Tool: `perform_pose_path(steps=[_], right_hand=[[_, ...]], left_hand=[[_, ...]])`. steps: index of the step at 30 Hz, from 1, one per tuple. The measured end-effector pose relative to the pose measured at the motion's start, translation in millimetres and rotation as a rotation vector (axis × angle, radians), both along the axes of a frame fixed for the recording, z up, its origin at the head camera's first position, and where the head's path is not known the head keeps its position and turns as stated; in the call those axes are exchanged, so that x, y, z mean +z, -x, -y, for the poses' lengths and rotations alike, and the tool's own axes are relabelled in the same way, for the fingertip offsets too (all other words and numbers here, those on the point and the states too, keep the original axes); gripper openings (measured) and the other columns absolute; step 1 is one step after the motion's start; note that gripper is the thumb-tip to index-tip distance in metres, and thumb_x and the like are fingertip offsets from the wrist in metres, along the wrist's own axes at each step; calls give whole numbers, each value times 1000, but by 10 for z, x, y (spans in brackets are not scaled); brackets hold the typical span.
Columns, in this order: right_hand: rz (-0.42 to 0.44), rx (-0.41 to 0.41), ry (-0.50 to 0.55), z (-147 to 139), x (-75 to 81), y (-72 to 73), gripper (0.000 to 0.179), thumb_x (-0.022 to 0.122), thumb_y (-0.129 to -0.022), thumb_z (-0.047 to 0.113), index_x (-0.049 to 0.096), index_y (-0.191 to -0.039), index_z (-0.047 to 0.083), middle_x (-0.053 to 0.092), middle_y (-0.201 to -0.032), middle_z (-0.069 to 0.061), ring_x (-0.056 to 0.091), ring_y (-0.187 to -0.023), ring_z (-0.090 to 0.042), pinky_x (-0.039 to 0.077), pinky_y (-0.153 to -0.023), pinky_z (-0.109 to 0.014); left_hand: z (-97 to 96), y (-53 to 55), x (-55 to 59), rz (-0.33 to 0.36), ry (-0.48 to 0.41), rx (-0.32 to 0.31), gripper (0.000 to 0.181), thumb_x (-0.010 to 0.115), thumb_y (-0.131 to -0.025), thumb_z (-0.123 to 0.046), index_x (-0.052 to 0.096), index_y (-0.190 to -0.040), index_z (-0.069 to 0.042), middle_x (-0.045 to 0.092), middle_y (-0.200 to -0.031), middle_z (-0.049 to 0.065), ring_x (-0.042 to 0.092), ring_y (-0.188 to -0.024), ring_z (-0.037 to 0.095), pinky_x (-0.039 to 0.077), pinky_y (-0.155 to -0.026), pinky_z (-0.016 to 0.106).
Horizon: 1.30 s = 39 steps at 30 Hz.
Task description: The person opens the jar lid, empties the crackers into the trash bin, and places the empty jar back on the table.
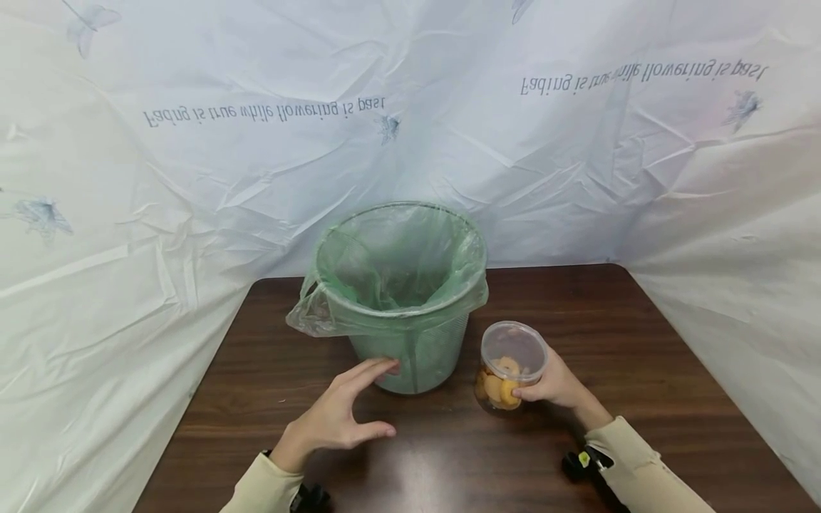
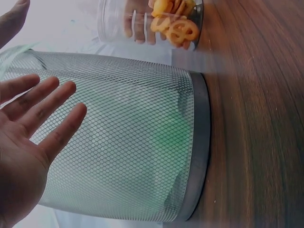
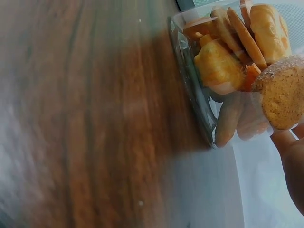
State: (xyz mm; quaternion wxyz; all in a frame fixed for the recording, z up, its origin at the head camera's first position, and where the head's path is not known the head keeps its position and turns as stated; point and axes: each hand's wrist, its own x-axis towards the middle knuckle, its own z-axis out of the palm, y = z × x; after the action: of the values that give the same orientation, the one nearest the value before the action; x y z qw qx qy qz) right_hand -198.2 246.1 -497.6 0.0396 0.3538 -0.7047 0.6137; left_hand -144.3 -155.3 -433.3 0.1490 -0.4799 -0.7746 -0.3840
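Observation:
My right hand grips a clear plastic jar round its side, right of a mesh wastebasket. Cookies fill the jar's lower part; pretzel-shaped ones show in the left wrist view, and a round sugary cookie in the right wrist view. Whether the jar touches the table, or has a lid on, I cannot tell. My left hand is held in front of the wastebasket, fingers spread and thumb apart, holding nothing. A thin green bag lines the wastebasket and folds over its rim.
The wastebasket stands upright near the back of a dark wood-grain table. White printed plastic sheeting hangs behind the table and along both sides. Dark wrist cameras sit at both cream sleeves.

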Motion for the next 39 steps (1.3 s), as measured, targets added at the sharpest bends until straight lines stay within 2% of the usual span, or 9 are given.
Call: perform_pose_path(steps=[7, 13, 18, 26, 30, 39], right_hand=[[36, 14, -9, 19, -11, -34, 95, 81, -58, -17, 32, -139, -14, 48, -123, -37, 58, -113, -20, 47, -94, -23], [9, 48, -5, 35, -13, -28, 99, 81, -57, -16, 31, -142, -11, 45, -126, -39, 56, -117, -22, 48, -95, -24], [0, 94, 18, 62, -11, -28, 101, 81, -57, -15, 29, -143, -11, 42, -128, -40, 54, -119, -22, 47, -97, -25], [0, 117, 26, 104, -24, -60, 104, 82, -57, -15, 26, -145, -11, 41, -128, -42, 53, -120, -26, 46, -98, -26], [13, 120, 20, 121, -21, -78, 105, 82, -57, -14, 25, -146, -9, 40, -130, -40, 54, -119, -26, 47, -97, -26], [-13, 131, 4, 164, -23, -95, 107, 85, -57, -9, 26, -146, -8, 42, -131, -37, 54, -119, -25, 46, -97, -26]], left_hand=[[-40, 9, -42, 9, -9, -3, 81, 74, -83, -47, 45, -141, 2, 58, -130, 10, 57, -119, 21, 48, -97, 33], [-79, 14, -73, -12, -32, -5, 83, 81, -79, -38, 45, -141, 3, 59, -129, 12, 58, -119, 23, 46, -100, 30], [-115, 23, -92, -29, -45, 3, 80, 80, -80, -36, 45, -140, 4, 60, -127, 13, 59, -118, 23, 46, -100, 29], [-161, 2, -85, 20, -12, 16, 78, 76, -84, -36, 43, -143, 1, 60, -128, 12, 58, -119, 21, 50, -95, 35], [-172, -1, -96, 38, -4, 17, 81, 81, -80, -29, 42, -144, 0, 59, -129, 12, 57, -121, 21, 51, -93, 37], [-203, 26, -109, 36, 1, 6, 79, 79, -82, -32, 42, -144, 1, 58, -132, 8, 56, -122, 21, 50, -94, 37]])
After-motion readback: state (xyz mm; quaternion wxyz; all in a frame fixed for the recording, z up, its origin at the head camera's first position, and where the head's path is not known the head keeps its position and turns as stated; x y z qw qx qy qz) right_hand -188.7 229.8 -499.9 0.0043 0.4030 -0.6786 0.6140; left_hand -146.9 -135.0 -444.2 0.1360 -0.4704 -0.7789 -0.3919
